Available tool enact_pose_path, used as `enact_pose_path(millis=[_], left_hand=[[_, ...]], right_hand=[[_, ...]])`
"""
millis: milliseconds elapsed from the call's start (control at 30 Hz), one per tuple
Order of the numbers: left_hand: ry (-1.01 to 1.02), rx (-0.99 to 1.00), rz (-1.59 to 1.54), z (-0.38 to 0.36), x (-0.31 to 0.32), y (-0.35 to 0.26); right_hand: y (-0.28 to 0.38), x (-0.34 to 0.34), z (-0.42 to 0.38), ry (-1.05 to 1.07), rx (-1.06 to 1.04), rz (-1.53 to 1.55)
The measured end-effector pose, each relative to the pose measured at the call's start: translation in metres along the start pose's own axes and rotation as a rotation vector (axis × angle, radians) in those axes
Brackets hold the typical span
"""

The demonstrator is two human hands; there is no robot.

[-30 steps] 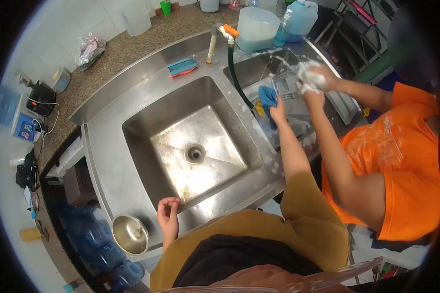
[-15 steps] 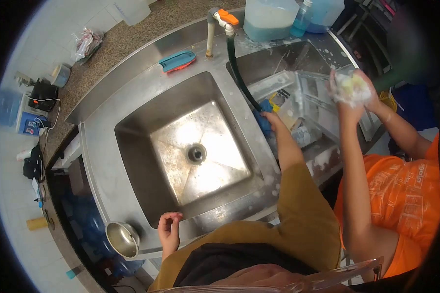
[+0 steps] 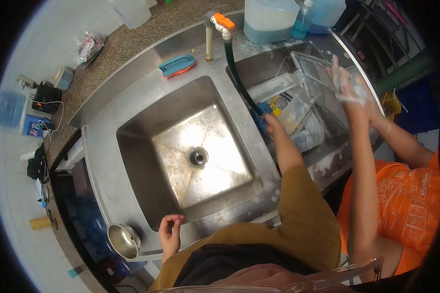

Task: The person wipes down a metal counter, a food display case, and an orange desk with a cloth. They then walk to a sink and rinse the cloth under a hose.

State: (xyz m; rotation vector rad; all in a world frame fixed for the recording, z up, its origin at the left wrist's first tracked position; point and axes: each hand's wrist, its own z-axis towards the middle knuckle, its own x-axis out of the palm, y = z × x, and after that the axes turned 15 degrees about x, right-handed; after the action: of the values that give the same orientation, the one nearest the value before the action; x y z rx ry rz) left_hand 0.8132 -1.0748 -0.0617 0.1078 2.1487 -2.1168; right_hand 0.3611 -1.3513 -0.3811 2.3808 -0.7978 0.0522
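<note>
My right hand [image 3: 274,126] is closed around the lower end of a dark green hose [image 3: 236,80], over the right basin. Beside those fingers is a blue item [image 3: 261,117] that could be a cloth or nozzle. The hose runs down from a tap with an orange lever [image 3: 224,20]. Clear plastic containers [image 3: 305,134], partly soapy, lie in the right basin. Near the front rim of the left sink basin [image 3: 146,180], my left hand [image 3: 170,233] has its fingers curled with nothing visible in them.
A co-worker's soapy hands [image 3: 349,88] are at the right over a clear frame-like piece [image 3: 322,73]. A teal brush [image 3: 177,65] lies behind the basin, a metal bowl [image 3: 123,241] at the front left corner. Jugs of bluish liquid [image 3: 270,22] stand at the back.
The co-worker's hands shift and spread, and the foamy sponge is less visible. A clear frame-like piece now stands higher in the right basin. My hands stay nearly still.
</note>
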Motion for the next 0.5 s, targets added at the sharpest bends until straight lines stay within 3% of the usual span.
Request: enact_pose_path(millis=[67,267,367,500], left_hand=[[0.004,0.003,0.009,0.000,-0.001,0.001],[0.038,0.019,-0.015,0.000,-0.001,0.005],[0.112,0.025,-0.024,0.008,0.002,0.004],[0.327,0.042,-0.025,0.034,0.021,0.006]], right_hand=[[-0.006,-0.003,0.018,-0.085,-0.019,-0.018],[0.005,-0.009,-0.013,0.089,0.419,0.006],[0.014,-0.012,-0.048,-0.027,0.337,0.135],[0.035,0.006,-0.147,-0.143,-0.077,0.039]])
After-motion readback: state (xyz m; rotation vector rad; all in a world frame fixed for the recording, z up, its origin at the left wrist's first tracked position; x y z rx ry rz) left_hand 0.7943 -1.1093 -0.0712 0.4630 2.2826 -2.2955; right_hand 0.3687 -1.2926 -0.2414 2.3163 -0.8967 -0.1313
